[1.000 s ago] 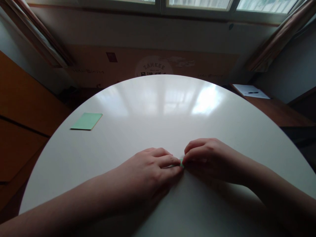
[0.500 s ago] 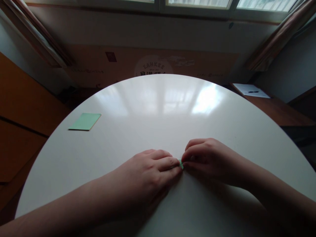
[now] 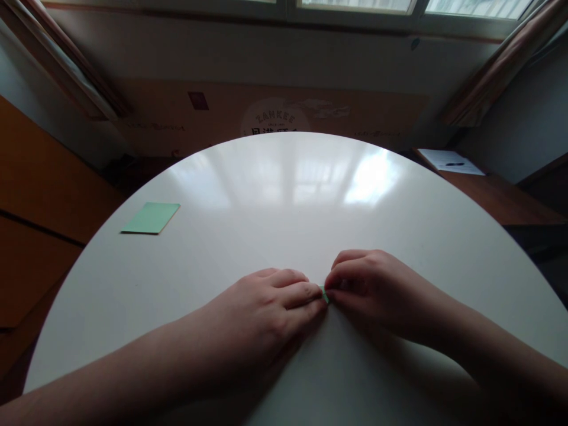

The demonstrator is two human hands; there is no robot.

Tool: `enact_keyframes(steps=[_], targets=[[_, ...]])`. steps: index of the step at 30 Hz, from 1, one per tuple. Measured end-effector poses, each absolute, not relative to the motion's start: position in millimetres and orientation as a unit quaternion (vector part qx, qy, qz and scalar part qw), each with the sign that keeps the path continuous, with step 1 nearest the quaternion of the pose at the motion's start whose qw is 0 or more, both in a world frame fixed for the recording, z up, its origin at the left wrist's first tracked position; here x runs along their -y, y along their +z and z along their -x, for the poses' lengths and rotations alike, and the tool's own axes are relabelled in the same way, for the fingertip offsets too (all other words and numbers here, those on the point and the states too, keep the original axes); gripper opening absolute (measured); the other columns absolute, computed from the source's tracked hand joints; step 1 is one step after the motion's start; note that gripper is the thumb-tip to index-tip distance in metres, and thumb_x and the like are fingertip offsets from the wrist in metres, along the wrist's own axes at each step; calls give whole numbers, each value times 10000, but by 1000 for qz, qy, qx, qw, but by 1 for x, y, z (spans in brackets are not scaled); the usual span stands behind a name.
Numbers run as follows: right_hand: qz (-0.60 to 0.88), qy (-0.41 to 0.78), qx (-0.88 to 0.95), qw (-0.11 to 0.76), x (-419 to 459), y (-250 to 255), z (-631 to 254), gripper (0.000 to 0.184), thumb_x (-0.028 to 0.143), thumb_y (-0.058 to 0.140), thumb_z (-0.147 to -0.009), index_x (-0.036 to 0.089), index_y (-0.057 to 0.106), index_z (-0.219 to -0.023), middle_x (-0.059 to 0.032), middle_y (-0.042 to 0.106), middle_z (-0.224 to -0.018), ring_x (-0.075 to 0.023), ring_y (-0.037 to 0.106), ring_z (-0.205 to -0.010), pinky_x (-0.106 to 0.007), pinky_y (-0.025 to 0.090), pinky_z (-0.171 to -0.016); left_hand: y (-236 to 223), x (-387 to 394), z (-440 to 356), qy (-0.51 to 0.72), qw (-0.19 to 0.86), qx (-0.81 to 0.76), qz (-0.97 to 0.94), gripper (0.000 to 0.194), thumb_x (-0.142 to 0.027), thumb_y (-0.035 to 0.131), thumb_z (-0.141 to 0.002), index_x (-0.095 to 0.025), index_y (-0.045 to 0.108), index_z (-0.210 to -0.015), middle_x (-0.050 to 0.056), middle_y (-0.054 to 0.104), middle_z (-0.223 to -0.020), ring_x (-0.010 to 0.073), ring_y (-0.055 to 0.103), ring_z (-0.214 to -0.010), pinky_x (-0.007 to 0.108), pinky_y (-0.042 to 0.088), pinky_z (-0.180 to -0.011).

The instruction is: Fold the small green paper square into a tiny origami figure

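Observation:
A small piece of green paper [image 3: 325, 294] lies between my fingertips on the white table; most of it is covered by my hands. My left hand [image 3: 277, 307] rests over its left side, fingers pressed together and closed on it. From the right, my right hand [image 3: 361, 284] pinches the paper's edge between thumb and forefinger, the other fingers curled. The fingertips of both hands almost meet. Toward the table's left edge sits a pad of green square paper [image 3: 151, 218], apart from both hands.
The round white table [image 3: 248, 236] has a glossy top reflecting the windows. Beyond its right edge, a brown surface [image 3: 510, 192] carries a white sheet [image 3: 448, 161] with a dark pen [image 3: 455, 164]. An orange-brown cabinet [image 3: 39, 219] stands at left.
The fingertips of my right hand have shifted very slightly left on the green paper. My left hand stays in place, and the view has moved a little.

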State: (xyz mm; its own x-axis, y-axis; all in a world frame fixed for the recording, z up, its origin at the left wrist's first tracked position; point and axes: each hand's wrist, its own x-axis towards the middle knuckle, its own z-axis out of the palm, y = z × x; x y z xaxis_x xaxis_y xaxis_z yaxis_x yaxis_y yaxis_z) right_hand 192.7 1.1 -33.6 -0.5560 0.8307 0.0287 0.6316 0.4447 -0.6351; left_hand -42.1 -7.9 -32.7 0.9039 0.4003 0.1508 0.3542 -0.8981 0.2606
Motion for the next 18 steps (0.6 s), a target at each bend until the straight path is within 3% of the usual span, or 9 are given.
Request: enact_keyframes(steps=[13, 18], targets=[[431, 284, 838, 174, -3, -40, -196, 162, 119, 649, -839, 250, 743, -825, 26, 715, -863, -125, 639, -735, -232, 453, -671, -33, 7, 43, 121, 110, -192, -968, 298, -219, 500, -971, -202, 616, -1244, 92, 700, -1138, 237, 622, -1077, 360, 487, -974], [434, 253, 850, 158, -7, -39, -200, 176, 159, 668, -847, 272, 753, -952, 4, 704, -902, -138, 634, -728, -244, 444, -650, -31, 8, 42, 108, 112, -196, -968, 314, -228, 490, -977, -193, 601, -1268, 86, 696, -1159, 243, 615, -1091, 371, 473, -987]])
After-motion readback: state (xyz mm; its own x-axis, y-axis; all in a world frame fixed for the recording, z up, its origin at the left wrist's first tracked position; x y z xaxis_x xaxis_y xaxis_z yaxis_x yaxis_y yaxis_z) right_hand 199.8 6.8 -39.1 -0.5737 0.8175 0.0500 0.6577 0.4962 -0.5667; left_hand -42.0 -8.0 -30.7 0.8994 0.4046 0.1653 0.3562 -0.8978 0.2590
